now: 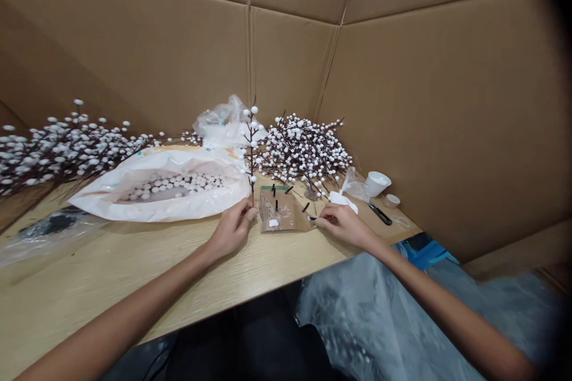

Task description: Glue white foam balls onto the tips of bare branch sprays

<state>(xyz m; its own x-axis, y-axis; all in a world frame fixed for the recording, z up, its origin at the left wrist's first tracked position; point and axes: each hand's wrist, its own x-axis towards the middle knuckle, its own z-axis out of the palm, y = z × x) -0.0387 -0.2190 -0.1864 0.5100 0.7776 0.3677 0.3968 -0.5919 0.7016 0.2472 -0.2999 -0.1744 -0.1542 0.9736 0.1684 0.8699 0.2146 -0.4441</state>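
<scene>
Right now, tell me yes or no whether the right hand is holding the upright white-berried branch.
No, the left hand holds the white-berried branch upright, while the right hand is by the cardboard piece.

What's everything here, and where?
Table: one, pale, centre
Cardboard walls: several, brown, behind
Berry stem: one, brown and white, centre
Berry branches: many, brown and white, left and right
Open bag: one, white, left
Plastic bag: one, clear, behind
Cardboard piece: one, brown, centre
Sticks: several, black, centre
Cup: one, white, right
Cutter: one, black, right
Round item: one, pale, right
Wrapped item: one, black, left
Blue item: one, blue, lower right
Sheeting: uncounted, clear, lower right
Left hand: one, bare, holding stem
Right hand: one, bare, at stick
</scene>
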